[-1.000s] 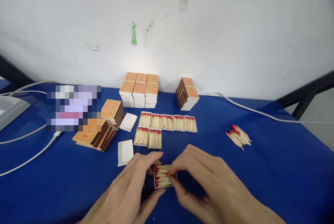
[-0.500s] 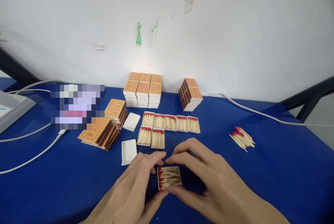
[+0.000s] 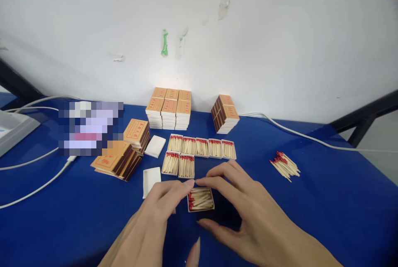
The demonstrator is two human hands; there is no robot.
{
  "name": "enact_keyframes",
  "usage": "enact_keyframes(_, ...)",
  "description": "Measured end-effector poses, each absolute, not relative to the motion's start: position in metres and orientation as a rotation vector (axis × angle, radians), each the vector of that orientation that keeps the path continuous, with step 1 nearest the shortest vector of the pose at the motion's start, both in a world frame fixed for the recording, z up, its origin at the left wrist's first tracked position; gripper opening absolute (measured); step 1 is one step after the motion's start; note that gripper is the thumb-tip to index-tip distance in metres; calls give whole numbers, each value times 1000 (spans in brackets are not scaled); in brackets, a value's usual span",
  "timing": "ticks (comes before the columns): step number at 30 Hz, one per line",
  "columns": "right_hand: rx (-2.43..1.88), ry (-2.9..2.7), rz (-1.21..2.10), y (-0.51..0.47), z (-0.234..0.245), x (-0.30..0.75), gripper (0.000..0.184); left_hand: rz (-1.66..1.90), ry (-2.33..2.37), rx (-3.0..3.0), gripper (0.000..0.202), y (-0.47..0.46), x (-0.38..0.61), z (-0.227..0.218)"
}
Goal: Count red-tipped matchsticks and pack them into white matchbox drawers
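Observation:
A matchbox tray (image 3: 201, 200) full of red-tipped matches lies between my hands on the blue table. My left hand (image 3: 158, 213) is open at its left side, the index fingertip by the tray's far left corner and the thumb well apart. My right hand (image 3: 241, 205) arches open around the tray's right side; its index fingertip is by the far edge, and a gap shows between its thumb and the near edge. Beyond them, several filled trays (image 3: 215, 148) stand in two rows. Two empty white trays, one nearer (image 3: 151, 182) and one farther (image 3: 155, 146), are to the left.
Stacked matchboxes (image 3: 169, 107) stand against the wall, with a smaller stack (image 3: 225, 113) to their right. Flattened matchbox sleeves (image 3: 116, 159) and more boxes (image 3: 136, 132) are at the left, near a blurred-out device with cables. Loose matches (image 3: 284, 165) lie at the right.
Both thumbs have come away from the tray's near edge, the left one dropping toward me. The filled tray sits slightly farther up in the view.

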State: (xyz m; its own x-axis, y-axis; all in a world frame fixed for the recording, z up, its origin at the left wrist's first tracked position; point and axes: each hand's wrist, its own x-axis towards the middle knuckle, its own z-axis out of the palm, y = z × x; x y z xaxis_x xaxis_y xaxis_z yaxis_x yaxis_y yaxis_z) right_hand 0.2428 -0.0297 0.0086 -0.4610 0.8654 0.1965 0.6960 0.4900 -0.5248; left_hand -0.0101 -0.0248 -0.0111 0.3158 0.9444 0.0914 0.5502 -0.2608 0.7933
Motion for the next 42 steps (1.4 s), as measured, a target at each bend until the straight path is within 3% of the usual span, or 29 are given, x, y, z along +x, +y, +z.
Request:
enact_keyframes(8, -1260, -2238, 639, -30, 6, 241, 27, 764, 1322, 1965, 29, -26, -6, -22)
enact_keyframes(13, -1334, -2275, 618, -29, 3, 242, 43, 782, 1333, 1990, 28, -27, -4, -34)
enact_keyframes(18, -1305, -2219, 709, -28, 4, 241, 24, 814, 1366, 2031, 20, -28, -3, -38)
enact_keyframes(22, -1286, -2187, 690, -28, 8, 243, 37, 896, 1368, 2100, 14, -32, -11, -23)
enact_keyframes(26, -1308, -2234, 738, -26, 7, 242, 32, 1075, 1374, 2255, 48, -38, -13, -9)
enact_keyframes(29, -1300, -2175, 734, -25, 6, 241, 23, 1163, 1392, 2349, 46, -41, -5, -11)
enact_keyframes(35, -1366, -2212, 530, -24, 4, 242, 41, 1104, 1355, 2327, 43, -42, -2, -21)
enact_keyframes(42, -1402, -2330, 388, -28, -1, 241, 46, 982, 1213, 2569, 37, -33, -17, -15)
